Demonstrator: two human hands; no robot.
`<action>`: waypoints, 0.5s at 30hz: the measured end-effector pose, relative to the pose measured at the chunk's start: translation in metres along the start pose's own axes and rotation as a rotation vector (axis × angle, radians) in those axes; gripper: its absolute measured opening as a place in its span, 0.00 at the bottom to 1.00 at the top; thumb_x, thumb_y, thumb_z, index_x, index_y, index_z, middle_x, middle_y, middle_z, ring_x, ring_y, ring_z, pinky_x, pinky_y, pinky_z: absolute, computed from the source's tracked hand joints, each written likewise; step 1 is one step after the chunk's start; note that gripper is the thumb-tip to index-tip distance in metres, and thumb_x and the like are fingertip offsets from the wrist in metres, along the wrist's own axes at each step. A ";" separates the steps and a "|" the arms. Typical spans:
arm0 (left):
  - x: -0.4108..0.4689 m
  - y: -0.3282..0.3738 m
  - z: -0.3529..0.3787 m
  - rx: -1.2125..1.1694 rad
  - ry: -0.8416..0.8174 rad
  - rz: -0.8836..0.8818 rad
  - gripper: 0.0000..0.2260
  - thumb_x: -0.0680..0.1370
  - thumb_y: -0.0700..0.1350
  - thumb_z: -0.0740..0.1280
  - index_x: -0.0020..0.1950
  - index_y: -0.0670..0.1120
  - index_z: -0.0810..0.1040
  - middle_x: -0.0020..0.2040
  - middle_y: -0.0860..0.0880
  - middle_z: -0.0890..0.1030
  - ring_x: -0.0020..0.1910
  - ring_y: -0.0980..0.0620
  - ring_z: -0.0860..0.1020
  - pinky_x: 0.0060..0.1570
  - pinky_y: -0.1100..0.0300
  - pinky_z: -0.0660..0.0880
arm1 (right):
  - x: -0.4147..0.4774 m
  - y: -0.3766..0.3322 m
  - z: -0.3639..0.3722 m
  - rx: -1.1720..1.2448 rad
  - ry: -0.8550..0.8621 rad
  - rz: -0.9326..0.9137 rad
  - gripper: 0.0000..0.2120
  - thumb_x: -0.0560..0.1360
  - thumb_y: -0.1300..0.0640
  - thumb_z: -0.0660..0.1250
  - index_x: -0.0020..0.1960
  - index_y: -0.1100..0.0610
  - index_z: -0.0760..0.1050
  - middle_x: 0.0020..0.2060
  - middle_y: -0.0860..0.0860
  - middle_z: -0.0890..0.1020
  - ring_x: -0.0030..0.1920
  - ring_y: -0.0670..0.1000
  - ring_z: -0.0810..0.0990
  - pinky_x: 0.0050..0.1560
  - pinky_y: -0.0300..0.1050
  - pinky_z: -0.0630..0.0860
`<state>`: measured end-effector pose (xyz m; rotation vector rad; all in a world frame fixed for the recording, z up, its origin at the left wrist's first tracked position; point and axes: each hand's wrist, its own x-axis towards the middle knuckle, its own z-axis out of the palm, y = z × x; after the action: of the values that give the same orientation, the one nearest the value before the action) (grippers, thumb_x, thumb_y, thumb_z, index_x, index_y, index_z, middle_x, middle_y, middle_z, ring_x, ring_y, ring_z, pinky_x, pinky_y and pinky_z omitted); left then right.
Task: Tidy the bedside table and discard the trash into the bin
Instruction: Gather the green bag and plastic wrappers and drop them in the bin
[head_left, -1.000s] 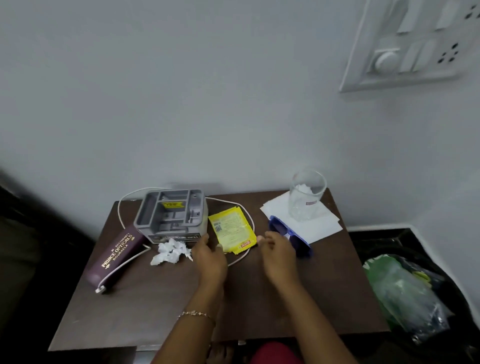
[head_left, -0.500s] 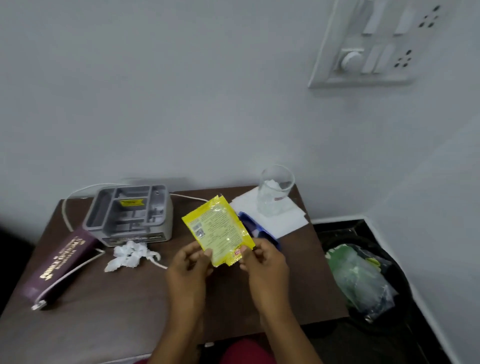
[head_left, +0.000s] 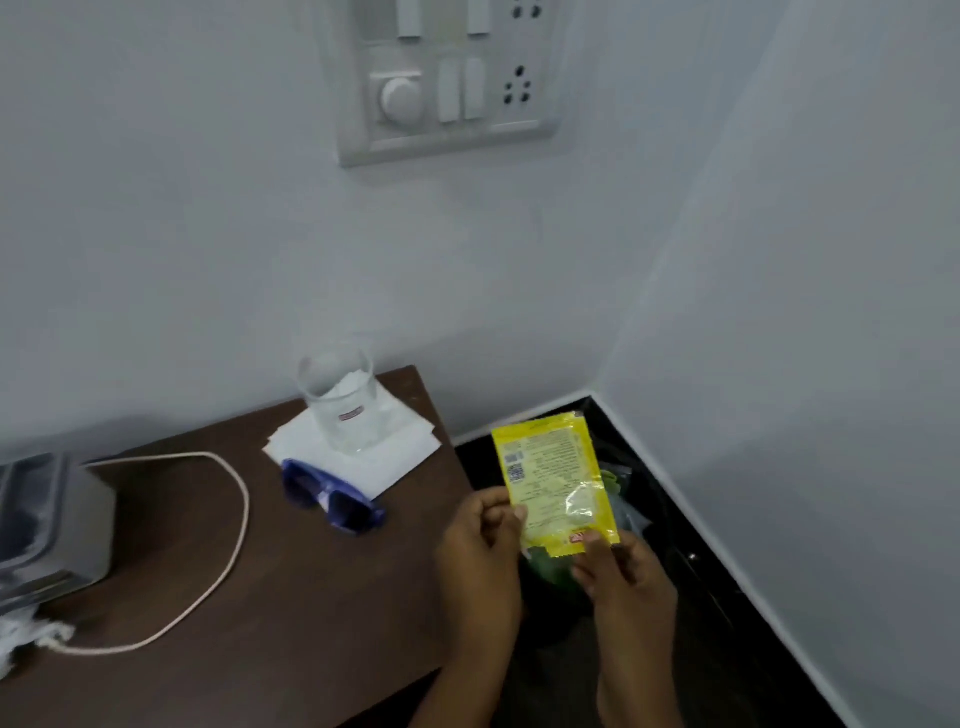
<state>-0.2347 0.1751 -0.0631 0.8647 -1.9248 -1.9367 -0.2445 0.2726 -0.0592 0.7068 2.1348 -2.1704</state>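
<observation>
Wrapper (head_left: 556, 483) reached bin (head_left: 645, 521); left hand (head_left: 478, 551), right hand (head_left: 623, 571) pinching.

Crinkled yellow wrapper (head_left: 556, 483), upright, held over dark bin (head_left: 653, 526), beside brown bedside table (head_left: 311, 597)

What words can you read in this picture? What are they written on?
No text here reads clearly.
Yellow packet: tiny print, two square codes and a red logo, all too blurred to read.
Glass: small red label, too blurred to read.
Switch panel: no words visible.
</observation>
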 end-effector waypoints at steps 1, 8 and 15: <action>0.003 -0.003 0.015 0.030 -0.028 0.006 0.06 0.74 0.39 0.68 0.47 0.49 0.80 0.38 0.48 0.83 0.38 0.53 0.82 0.39 0.59 0.79 | 0.011 0.002 -0.008 0.007 0.037 0.008 0.05 0.75 0.61 0.65 0.43 0.55 0.78 0.39 0.53 0.82 0.39 0.50 0.81 0.40 0.41 0.76; 0.024 -0.023 0.067 0.322 -0.100 -0.088 0.16 0.74 0.38 0.66 0.63 0.43 0.75 0.51 0.45 0.81 0.46 0.52 0.78 0.46 0.58 0.77 | 0.113 0.079 -0.038 -0.210 0.114 0.279 0.04 0.74 0.60 0.66 0.43 0.61 0.78 0.35 0.57 0.81 0.35 0.55 0.79 0.44 0.53 0.78; 0.016 -0.038 0.059 0.388 -0.098 -0.066 0.17 0.76 0.37 0.64 0.65 0.43 0.73 0.53 0.46 0.81 0.47 0.56 0.76 0.40 0.72 0.68 | 0.133 0.129 -0.056 -0.140 0.178 0.576 0.11 0.76 0.66 0.61 0.36 0.68 0.73 0.30 0.58 0.75 0.32 0.56 0.75 0.39 0.51 0.75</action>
<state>-0.2737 0.2163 -0.1072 0.9565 -2.4074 -1.6929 -0.3059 0.3567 -0.2221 1.3402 1.8145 -1.6914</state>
